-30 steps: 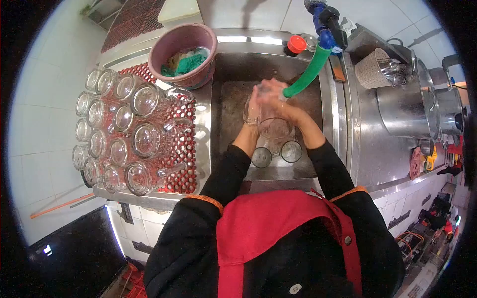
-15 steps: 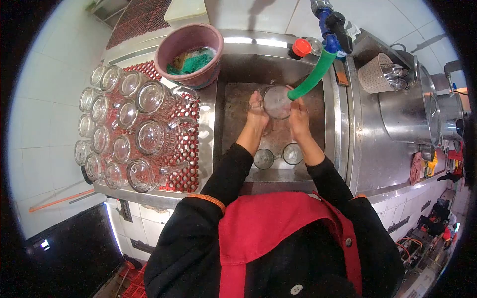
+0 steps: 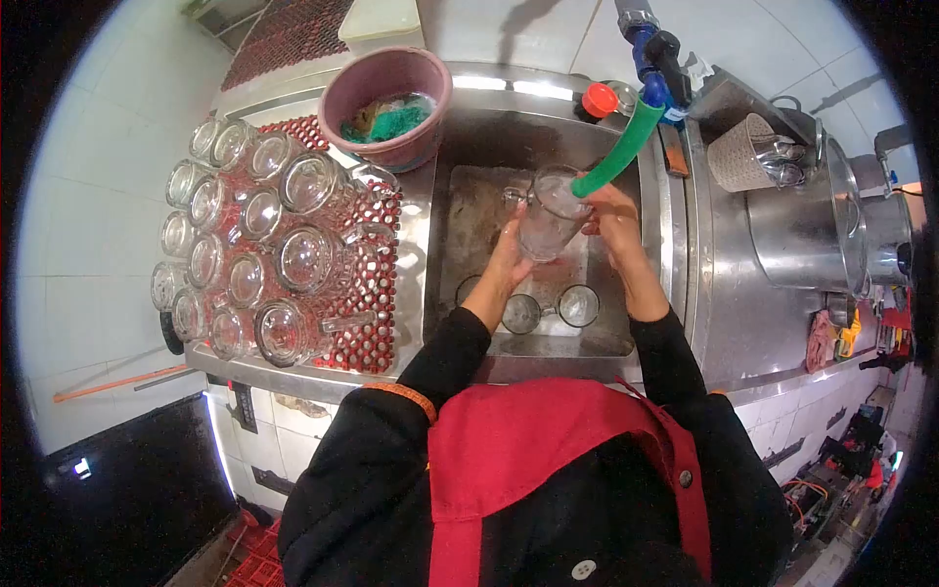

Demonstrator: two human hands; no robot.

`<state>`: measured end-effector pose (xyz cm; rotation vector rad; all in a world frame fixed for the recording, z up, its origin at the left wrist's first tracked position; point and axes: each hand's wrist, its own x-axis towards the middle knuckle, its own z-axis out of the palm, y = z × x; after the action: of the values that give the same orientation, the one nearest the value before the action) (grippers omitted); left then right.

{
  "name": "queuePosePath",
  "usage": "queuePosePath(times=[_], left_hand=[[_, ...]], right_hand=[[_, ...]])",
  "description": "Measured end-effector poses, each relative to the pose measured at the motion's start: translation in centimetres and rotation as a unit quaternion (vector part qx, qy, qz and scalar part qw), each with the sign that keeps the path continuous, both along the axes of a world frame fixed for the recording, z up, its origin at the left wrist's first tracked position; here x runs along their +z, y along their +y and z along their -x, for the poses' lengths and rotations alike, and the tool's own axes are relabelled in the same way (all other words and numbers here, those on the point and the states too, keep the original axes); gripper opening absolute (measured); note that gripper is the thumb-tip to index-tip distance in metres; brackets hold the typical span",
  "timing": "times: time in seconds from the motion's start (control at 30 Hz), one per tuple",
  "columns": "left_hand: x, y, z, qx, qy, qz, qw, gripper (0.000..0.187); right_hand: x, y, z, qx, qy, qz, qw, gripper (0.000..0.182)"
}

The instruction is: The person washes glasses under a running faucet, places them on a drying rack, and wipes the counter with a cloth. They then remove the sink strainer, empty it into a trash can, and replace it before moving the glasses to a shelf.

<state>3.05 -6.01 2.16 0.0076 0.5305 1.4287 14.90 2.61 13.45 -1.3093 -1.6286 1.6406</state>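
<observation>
Over the sink, a clear glass mug point(image 3: 550, 227) is tilted so that its side shows, its rim under the mouth of a green hose point(image 3: 626, 147). My left hand point(image 3: 509, 256) is wrapped round the mug's lower left side, below the handle. My right hand point(image 3: 616, 220) has its fingers curled at the mug's right side near the rim, partly behind the hose end. Below, in the sink point(image 3: 469, 210), several glass mugs stand, among them one glass mug point(image 3: 521, 314) beside another glass mug point(image 3: 578, 306).
Several upside-down glass mugs point(image 3: 305, 256) crowd a red perforated mat point(image 3: 367, 328) on the left. A purple bucket point(image 3: 391, 147) with a green scrubber stands behind them. A red lid point(image 3: 600, 100) lies at the sink's back edge. Right are a spoon basket point(image 3: 736, 152) and a big metal pot point(image 3: 797, 235).
The mug has tipped from mouth-up to slanted, and its side now shows. My left hand has shifted down its side; my right hand has moved up and right toward the rim.
</observation>
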Motion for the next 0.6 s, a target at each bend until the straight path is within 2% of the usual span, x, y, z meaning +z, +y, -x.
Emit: queuePosePath(times=[0.07, 0.13, 0.2, 0.27, 0.33, 0.4, 0.43, 0.5, 0.53, 0.6], left_hand=[[-1.1, -0.3, 0.6, 0.033, 0.023, -0.001, 0.999, 0.058], [-1.3, -0.7, 0.9, 0.069, 0.047, -0.005, 0.997, 0.056], [1.3, -1.0, 1.1, 0.141, 0.174, 0.014, 0.974, 0.056], [1.3, -0.8, 1.5, 0.162, 0.135, 0.045, 0.977, 0.053], [0.5, -0.6, 2.1, 0.185, 0.094, 0.08, 0.975, 0.052], [0.8, -0.8, 2.7, 0.252, 0.224, -0.005, 0.941, 0.047], [1.0, -1.1, 2.8, 0.26, 0.226, -0.007, 0.939, 0.047], [3.0, -1.8, 3.0, 0.231, 0.422, 0.068, 0.874, 0.035], [3.9, -2.0, 3.2, 0.239, 0.422, 0.067, 0.872, 0.035], [5.3, -2.5, 3.5, 0.238, 0.571, 0.111, 0.778, 0.041]], right_hand=[[0.2, -0.5, -0.2, -0.008, 0.018, 0.006, 1.0, 0.036], [-0.2, 0.0, -1.1, 0.015, 0.148, 0.102, 0.984, 0.042], [-1.6, 1.4, -1.2, 0.026, 0.173, 0.136, 0.975, 0.043], [-2.1, 2.1, -1.2, 0.045, 0.198, 0.168, 0.965, 0.045], [-2.1, 1.5, -1.3, 0.106, 0.335, 0.194, 0.916, 0.044], [-1.9, 1.1, -1.4, 0.11, 0.345, 0.209, 0.909, 0.042], [-1.7, 1.0, -1.4, 0.109, 0.354, 0.22, 0.903, 0.041], [-2.6, 1.0, -1.1, 0.092, 0.364, 0.255, 0.891, 0.04], [-3.3, 1.1, -0.9, 0.066, 0.374, 0.292, 0.878, 0.04], [-5.9, 1.1, -1.1, 0.082, 0.411, 0.285, 0.862, 0.04]])
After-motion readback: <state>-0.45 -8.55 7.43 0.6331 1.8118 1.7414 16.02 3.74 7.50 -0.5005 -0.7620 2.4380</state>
